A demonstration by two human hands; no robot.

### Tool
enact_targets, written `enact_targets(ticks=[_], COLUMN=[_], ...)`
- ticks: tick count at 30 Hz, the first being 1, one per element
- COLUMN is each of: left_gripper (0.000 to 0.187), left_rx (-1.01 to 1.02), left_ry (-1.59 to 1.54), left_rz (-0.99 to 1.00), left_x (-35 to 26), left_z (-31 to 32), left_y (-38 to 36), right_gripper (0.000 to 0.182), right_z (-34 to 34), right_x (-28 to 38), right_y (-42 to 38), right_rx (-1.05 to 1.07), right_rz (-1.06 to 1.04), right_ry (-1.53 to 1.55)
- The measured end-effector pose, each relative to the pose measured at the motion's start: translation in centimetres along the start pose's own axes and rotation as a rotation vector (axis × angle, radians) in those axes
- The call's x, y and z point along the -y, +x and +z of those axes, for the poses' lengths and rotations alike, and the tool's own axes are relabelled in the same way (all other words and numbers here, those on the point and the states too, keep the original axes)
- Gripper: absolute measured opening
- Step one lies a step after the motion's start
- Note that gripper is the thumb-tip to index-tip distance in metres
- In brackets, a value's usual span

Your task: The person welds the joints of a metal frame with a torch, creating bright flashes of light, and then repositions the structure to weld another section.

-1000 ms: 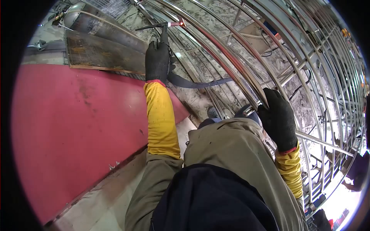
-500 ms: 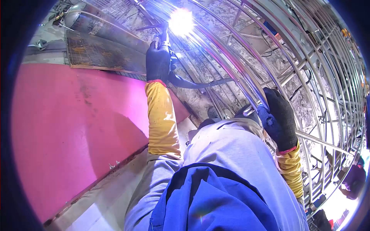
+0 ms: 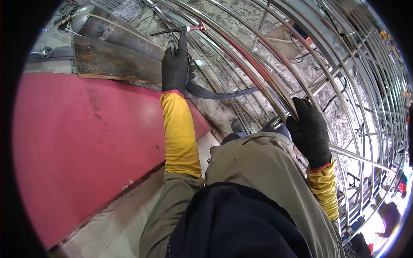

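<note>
- left hand (image 3: 175,70), black glove, arm stretched straight out, fist wrapped round the torch (image 3: 184,35); tip sits right on a bar of the frame (image 3: 258,69)
- right hand (image 3: 310,132) is bent back near the knee, clamped on a lower frame bar
- hose (image 3: 223,93) trails off the torch
- rusty plate (image 3: 112,60) and red sheet (image 3: 81,142) lie left of that arm

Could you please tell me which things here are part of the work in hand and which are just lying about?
In use:
left hand holding welding torch
right hand gripping the steel bar frame
torch cable

Lying about:
gas cylinder
rusty mesh panel
red sheet
</note>
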State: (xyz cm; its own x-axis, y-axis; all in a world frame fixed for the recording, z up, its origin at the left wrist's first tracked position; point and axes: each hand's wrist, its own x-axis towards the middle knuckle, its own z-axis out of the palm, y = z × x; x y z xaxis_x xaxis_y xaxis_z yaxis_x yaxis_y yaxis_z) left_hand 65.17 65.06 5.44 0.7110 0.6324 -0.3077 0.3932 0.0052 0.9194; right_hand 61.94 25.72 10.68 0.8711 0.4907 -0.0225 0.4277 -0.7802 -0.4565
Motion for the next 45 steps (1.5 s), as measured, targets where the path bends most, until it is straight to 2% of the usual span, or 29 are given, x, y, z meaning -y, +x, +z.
enact_targets(ticks=[9, 11, 12, 16, 18, 19, 21, 23, 25, 28, 38, 40, 45], left_gripper=[0.021, 0.025, 0.022, 0.020, 0.021, 0.021, 0.025, 0.029, 0.022, 0.020, 0.016, 0.016, 0.015], left_rx=[0.019, 0.023, 0.025, 0.041, 0.013, 0.013, 0.004, -0.003, 0.000, -0.003, 0.006, 0.059, 0.042], left_ry=[-0.014, 0.002, -0.052, -0.078, -0.049, -0.050, -0.056, -0.063, -0.036, -0.037, -0.041, -0.151, -0.111], left_rz=[-0.001, 0.073, 0.066, 0.058, 0.034, 0.034, 0.011, 0.017, -0.009, -0.006, -0.003, 0.045, 0.051], left_x=[0.0, 0.5, 0.7, 0.7, 0.5, 0.3, 0.1, 0.2, 0.3, 0.5, 0.1, 0.6, 1.0], left_z=[0.1, 0.3, 0.3, 0.3, 0.4, 0.3, 0.2, 0.2, 0.0, 0.0, 0.3, 0.3, 0.3], left_y=[-0.3, 0.2, 0.3, 0.4, 0.3, 0.2, -0.1, 0.1, 0.1, 0.3, -0.4, 0.2, 0.6], right_gripper=[0.051, 0.051, 0.045, 0.046, 0.050, 0.050, 0.049, 0.048, 0.048, 0.048, 0.048, 0.047, 0.045], right_z=[-0.2, 0.2, 0.5, 0.7, 0.6, 0.4, 0.0, 0.1, 0.0, -0.2, 0.0, 0.3, 0.5], right_x=[0.1, -0.7, -0.9, -1.3, -1.5, -1.0, 0.1, 0.1, 0.3, 0.3, -0.1, -0.9, -1.0], right_y=[0.1, -0.1, 0.0, -0.1, -0.3, -0.3, -0.1, -0.1, 0.0, 0.1, 0.0, -0.1, 0.0], right_rx=[0.042, -0.012, -0.066, -0.076, -0.110, -0.111, -0.031, -0.059, -0.040, 0.004, -0.005, -0.048, -0.061], right_rz=[0.014, -0.075, -0.108, -0.127, -0.199, -0.199, -0.037, -0.039, -0.024, 0.006, -0.007, -0.109, -0.101], right_ry=[-0.017, 0.031, 0.029, 0.031, 0.007, 0.007, -0.010, -0.006, -0.003, -0.011, -0.019, 0.023, 0.060])
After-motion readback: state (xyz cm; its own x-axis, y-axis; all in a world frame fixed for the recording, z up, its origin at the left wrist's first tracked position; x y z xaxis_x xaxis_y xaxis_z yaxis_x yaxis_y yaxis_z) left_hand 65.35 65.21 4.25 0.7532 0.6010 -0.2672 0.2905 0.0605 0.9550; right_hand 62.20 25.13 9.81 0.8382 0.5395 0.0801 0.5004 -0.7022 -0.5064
